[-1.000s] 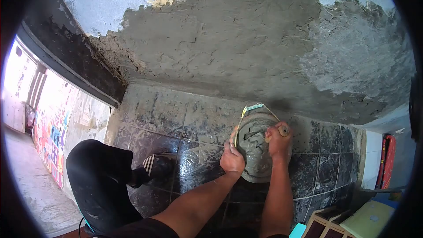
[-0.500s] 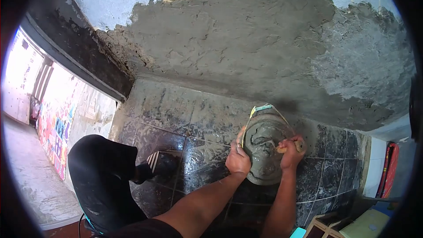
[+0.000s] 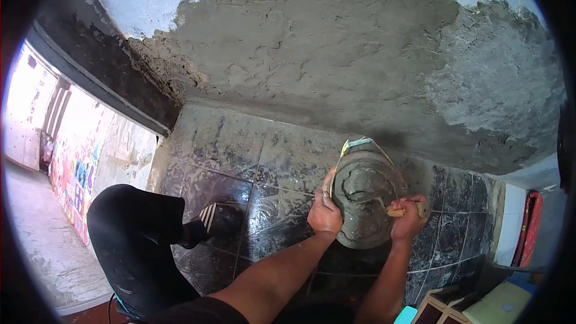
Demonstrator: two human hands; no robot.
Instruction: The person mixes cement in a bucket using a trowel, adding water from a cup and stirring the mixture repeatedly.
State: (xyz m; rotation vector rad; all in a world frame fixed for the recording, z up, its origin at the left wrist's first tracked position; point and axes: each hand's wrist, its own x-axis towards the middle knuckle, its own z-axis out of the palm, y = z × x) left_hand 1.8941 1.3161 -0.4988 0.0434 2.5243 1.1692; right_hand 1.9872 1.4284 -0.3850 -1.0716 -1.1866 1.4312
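Observation:
A round bucket [image 3: 363,243] of wet grey mortar [image 3: 362,192] stands on the tiled floor against the wall's foot. My left hand [image 3: 326,215] is closed on the bucket's left rim. In my right hand [image 3: 410,219], the fingers wrap round the wooden handle of a trowel [image 3: 394,211] at the bucket's right side. Its blade reaches toward the mortar and is mostly hidden. The bucket's handle, with a pale blue grip [image 3: 359,142], stands up at the far rim.
Fresh grey plaster [image 3: 336,42] covers much of the wall ahead. My bent knee [image 3: 135,216] and sandalled foot [image 3: 225,221] are to the left, beside a bright doorway [image 3: 78,144]. Wet, smeared dark tiles [image 3: 276,210] surround the bucket. A wooden-framed item [image 3: 441,311] lies at lower right.
My right hand and the trowel have shifted right, from over the mortar to the bucket's right edge. The mortar's surface has changed shape. My left hand stays on the rim.

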